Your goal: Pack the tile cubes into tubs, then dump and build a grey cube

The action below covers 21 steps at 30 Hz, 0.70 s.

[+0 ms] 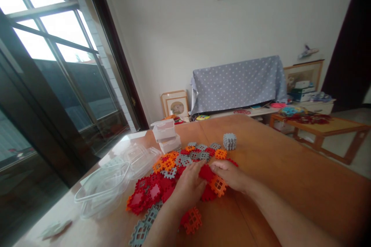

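Note:
Between my two hands is a red interlocking plastic tile [206, 173], partly covered by fingers. My left hand [188, 183] closes on its left side. On the other side, my right hand [227, 171] grips it with the thumb on top and the fingers curled. An orange window tile [218, 186] lies just below my right hand. Around both hands spreads a pile of red tiles [150, 193], grey tiles [185, 159] and orange tiles [166, 163]. Another orange tile [193, 220] and grey window tiles [142, 229] are near my left forearm.
A grey tile stack [230, 141] stands behind the pile on the wooden table [278, 185]. Clear plastic tubs [104, 189], lids and small white boxes [164, 131] are at the left. A low side table [319, 121] stands off to the right.

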Motion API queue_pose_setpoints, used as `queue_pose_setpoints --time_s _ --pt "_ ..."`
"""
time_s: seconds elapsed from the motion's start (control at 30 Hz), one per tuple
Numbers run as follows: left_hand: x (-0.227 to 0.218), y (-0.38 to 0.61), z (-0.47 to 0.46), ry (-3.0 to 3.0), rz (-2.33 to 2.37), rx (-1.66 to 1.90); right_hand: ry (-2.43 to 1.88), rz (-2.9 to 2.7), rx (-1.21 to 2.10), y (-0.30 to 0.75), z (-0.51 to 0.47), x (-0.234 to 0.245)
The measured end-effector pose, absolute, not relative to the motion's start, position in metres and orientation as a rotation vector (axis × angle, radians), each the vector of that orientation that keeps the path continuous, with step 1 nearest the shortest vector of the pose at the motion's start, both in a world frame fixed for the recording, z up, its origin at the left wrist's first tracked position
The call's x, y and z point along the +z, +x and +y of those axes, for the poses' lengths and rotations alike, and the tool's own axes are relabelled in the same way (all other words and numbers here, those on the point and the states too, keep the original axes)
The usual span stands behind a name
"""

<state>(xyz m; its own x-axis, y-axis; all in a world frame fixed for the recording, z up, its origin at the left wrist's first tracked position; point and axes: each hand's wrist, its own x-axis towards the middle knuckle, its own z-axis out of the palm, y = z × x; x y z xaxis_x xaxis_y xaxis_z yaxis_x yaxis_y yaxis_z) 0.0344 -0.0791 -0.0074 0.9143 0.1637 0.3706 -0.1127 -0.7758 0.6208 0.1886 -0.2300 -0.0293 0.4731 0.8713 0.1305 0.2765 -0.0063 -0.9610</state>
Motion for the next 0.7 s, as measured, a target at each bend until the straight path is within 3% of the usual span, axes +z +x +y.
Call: queue_pose_setpoints --time_s 0.57,0.7 --pt "-0.016 0.05 -0.079 2.1 0.226 0.519 -1.497 -0.909 0.756 0.188 -0.234 -0.017" --pt "-0.028 0.057 -0.072 1.846 0.296 0.469 -1.628 -0.936 0.591 0.199 -0.238 -0.018"
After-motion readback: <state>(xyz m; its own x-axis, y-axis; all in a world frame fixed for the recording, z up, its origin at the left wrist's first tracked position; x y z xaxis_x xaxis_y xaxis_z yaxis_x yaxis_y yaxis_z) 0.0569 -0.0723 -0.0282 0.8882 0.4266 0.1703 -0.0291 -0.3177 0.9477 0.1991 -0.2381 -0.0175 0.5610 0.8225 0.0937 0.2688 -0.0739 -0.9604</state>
